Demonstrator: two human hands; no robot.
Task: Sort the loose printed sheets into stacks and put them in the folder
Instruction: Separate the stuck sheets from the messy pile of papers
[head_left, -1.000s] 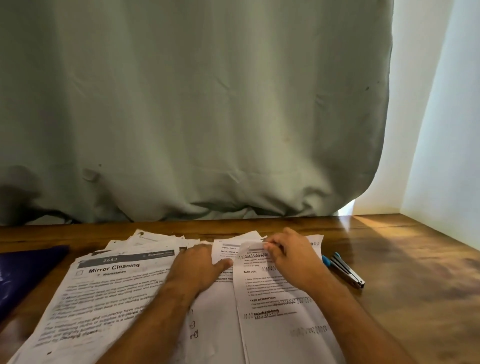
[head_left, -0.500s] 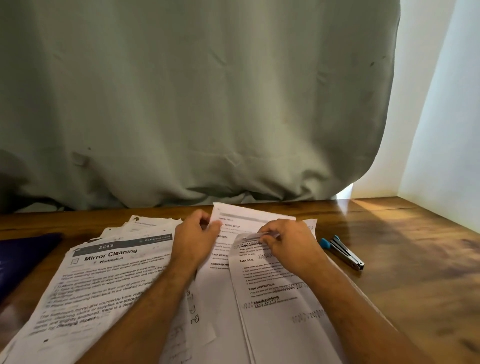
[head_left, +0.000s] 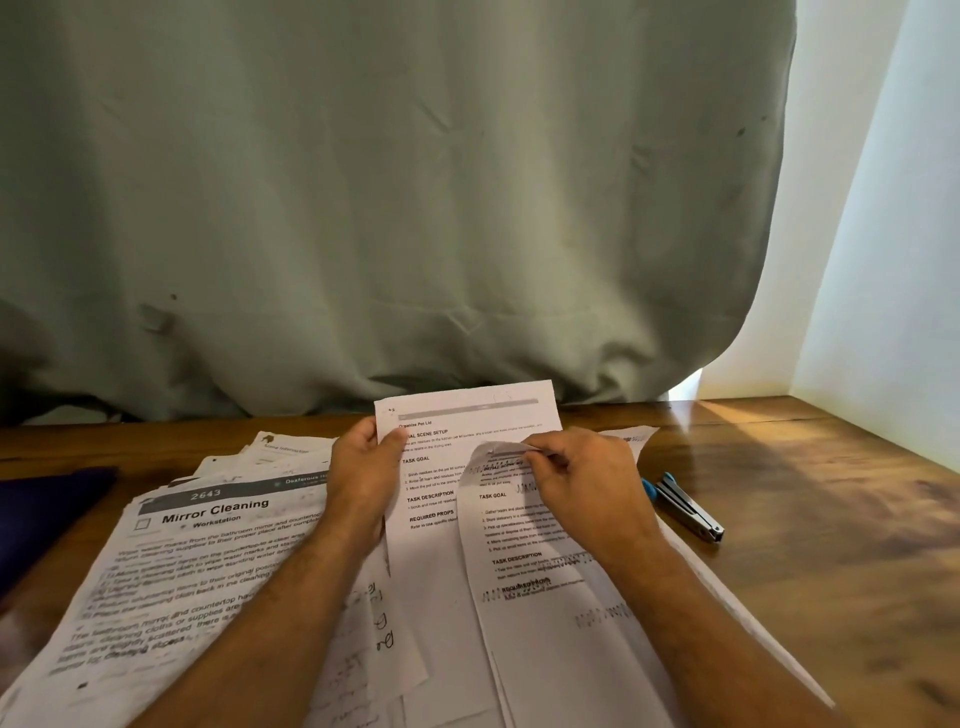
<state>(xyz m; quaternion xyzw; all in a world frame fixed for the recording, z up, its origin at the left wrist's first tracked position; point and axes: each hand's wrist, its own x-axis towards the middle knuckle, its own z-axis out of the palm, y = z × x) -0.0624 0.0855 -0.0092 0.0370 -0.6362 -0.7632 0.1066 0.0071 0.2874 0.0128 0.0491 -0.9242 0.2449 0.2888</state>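
Since half a second ago, the left hand (head_left: 363, 470) has lifted the white printed sheet headed "Organize Pot Lid" (head_left: 457, 457) higher, so its top edge now stands up against the pale green curtain (head_left: 415, 182).

Head view: the left fingers (head_left: 389, 441) are curled round that sheet's left edge, thumb on the printed face, holding it raised off the brown wooden worktop (head_left: 831, 519). The right hand (head_left: 582, 483) pinches the curled top edge of a second white printed sheet with "TASK GOAL" text (head_left: 540, 587); its right fingers (head_left: 540, 460) are closed tightly on the paper. This sheet overlaps the lifted one and lies just below the right fingers, atop more paper. Left of the left fingers lies a spread pile of white printed sheets topped by a "Mirror Cleaning" page (head_left: 197, 551). Further left, at the frame's edge, sits a dark blue folder (head_left: 41, 514). Right of the right fingers, a silver stapler with a blue end (head_left: 685, 506) lies on the worktop, near but apart from the sheets.
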